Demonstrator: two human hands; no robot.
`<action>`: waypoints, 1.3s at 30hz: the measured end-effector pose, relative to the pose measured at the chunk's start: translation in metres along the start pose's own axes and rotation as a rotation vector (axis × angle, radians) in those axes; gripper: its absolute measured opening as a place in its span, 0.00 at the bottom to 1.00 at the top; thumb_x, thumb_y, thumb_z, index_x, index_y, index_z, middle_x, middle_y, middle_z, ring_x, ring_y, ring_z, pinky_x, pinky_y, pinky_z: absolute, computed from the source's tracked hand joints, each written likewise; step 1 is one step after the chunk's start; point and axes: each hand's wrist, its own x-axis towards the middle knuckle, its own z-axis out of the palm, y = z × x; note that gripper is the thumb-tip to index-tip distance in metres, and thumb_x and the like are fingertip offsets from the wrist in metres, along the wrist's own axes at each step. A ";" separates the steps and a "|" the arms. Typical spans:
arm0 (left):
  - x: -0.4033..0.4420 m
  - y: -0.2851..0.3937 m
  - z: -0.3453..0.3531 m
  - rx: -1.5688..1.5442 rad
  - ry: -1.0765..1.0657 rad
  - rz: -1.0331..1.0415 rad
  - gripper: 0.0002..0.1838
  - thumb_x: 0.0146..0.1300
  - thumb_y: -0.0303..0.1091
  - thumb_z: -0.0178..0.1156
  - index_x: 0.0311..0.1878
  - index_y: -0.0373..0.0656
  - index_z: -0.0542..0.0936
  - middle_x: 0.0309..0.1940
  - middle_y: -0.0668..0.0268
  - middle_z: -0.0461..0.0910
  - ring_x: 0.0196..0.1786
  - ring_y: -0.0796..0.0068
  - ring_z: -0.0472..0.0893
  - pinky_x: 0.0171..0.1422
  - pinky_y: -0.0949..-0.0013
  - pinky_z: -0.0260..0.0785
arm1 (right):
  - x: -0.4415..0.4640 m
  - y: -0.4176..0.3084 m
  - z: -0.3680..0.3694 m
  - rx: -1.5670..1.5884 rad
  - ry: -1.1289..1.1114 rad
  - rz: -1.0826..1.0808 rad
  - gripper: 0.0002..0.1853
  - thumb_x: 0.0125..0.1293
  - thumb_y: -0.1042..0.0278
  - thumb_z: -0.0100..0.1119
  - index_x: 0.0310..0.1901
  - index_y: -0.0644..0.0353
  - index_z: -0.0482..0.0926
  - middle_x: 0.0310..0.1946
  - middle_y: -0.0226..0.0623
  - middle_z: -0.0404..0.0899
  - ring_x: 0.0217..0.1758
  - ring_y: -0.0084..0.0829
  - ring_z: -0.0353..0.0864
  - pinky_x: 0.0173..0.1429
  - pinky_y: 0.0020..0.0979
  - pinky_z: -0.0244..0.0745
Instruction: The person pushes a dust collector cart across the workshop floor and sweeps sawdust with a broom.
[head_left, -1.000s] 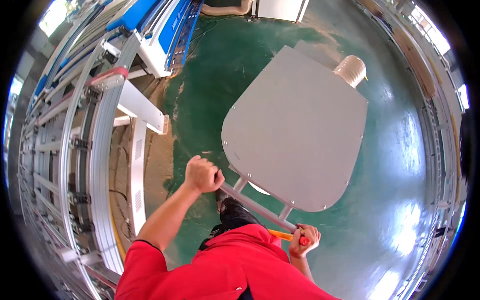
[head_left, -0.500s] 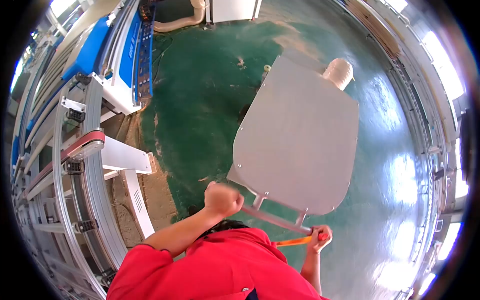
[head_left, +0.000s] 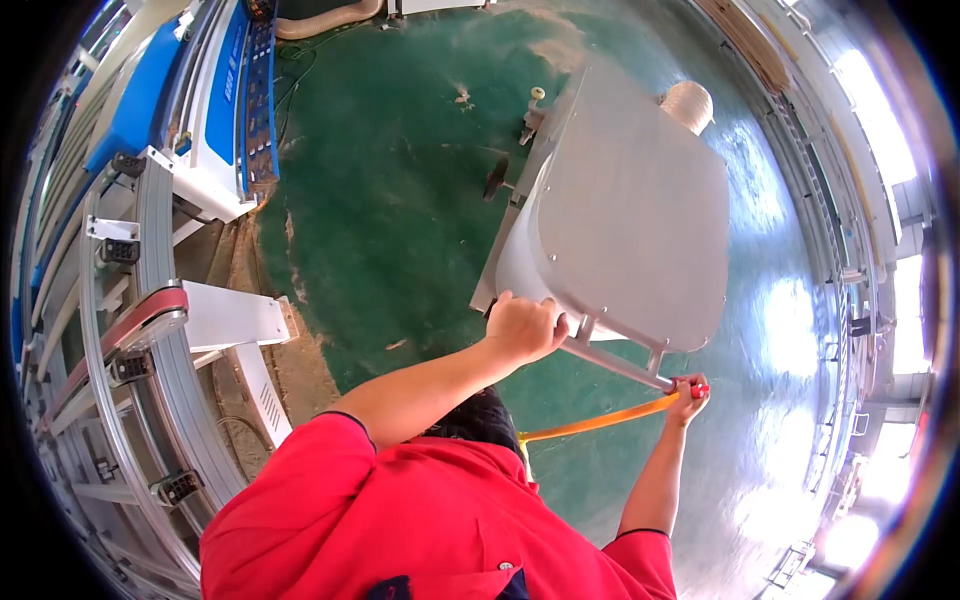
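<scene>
Wheeled gray housing on the green floor, with a person in a red shirt at its near, rounded edge. The flat top panel carries small screws along its border. A tubular metal handlebar projects from the near edge on two short struts. The person's left hand is closed, fingers curled over the left end of the handlebar, near the left corner of that edge. The right hand is closed around a slender orange strip at the handlebar's right end; whether these fingers also encircle the bar cannot be told. A red end piece protrudes beyond the right fist, while the strip slopes down from the hand toward the person's waist. At the far right corner of the housing sits a pale ribbed duct. Beyond the left edge, a small caster and a dark wheel-like part show low, by the floor. To the person's left, well apart from the housing, stands a blue-and-white machine beside metal rails.
</scene>
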 end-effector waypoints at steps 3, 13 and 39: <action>0.043 0.012 0.021 -0.029 -0.003 0.024 0.18 0.61 0.46 0.53 0.21 0.46 0.78 0.10 0.63 0.76 0.13 0.63 0.76 0.31 0.60 0.66 | 0.051 0.002 0.002 -0.017 0.046 0.022 0.01 0.47 0.78 0.47 0.22 0.64 0.68 0.19 0.41 0.73 0.17 0.28 0.71 0.22 0.27 0.71; 0.200 0.064 0.077 0.042 -0.150 0.016 0.21 0.64 0.50 0.50 0.25 0.44 0.79 0.16 0.64 0.79 0.20 0.64 0.80 0.33 0.60 0.67 | 0.246 0.059 -0.013 -0.181 0.054 -0.008 0.04 0.46 0.80 0.46 0.23 0.65 0.72 0.21 0.36 0.73 0.22 0.26 0.72 0.26 0.25 0.70; 0.636 0.126 0.216 -0.026 -0.152 0.086 0.22 0.65 0.53 0.51 0.34 0.41 0.77 0.23 0.61 0.80 0.25 0.64 0.82 0.31 0.61 0.72 | 0.757 0.155 0.022 -0.506 -0.011 -0.080 0.05 0.50 0.72 0.53 0.23 0.59 0.79 0.25 0.35 0.79 0.37 0.35 0.73 0.61 0.38 0.62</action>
